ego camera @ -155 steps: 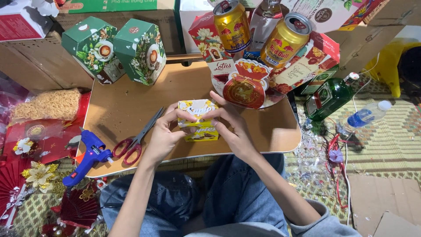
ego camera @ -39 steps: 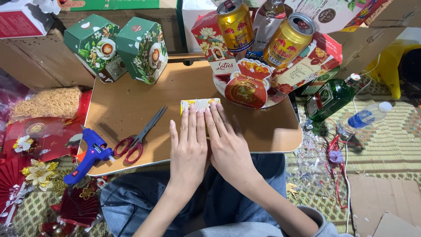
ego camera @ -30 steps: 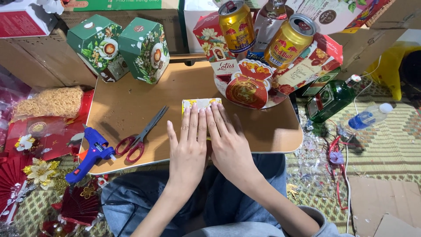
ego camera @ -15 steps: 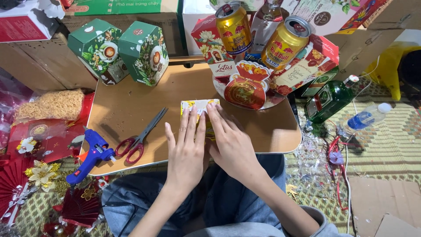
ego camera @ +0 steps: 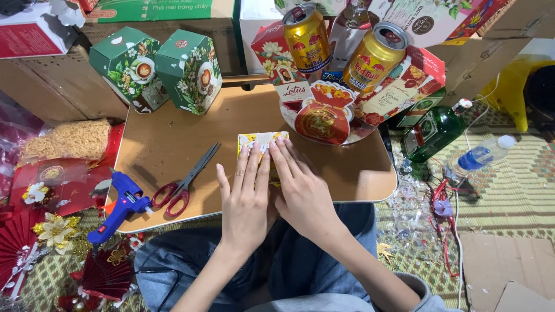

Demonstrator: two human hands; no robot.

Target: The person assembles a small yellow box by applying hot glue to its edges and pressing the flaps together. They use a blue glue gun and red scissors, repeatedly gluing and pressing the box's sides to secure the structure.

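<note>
At the middle of the tan wooden lap surface (ego camera: pixel 173 133), a small flat yellow-and-white printed carton (ego camera: pixel 259 140) lies under both hands. Left hand (ego camera: pixel 245 199) and right hand (ego camera: pixel 300 190) rest side by side, palms down, each grip released with fingers extended. Even pressure across the carton would keep it flat. Red-handled scissors (ego camera: pixel 185 182) lie just left; two green hexagonal gift boxes (ego camera: pixel 159 66) stand behind, contents hidden

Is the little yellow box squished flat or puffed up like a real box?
Flat. The yellow box lies low on the tray table, with the left hand and right hand pressing palms down on it.
</note>
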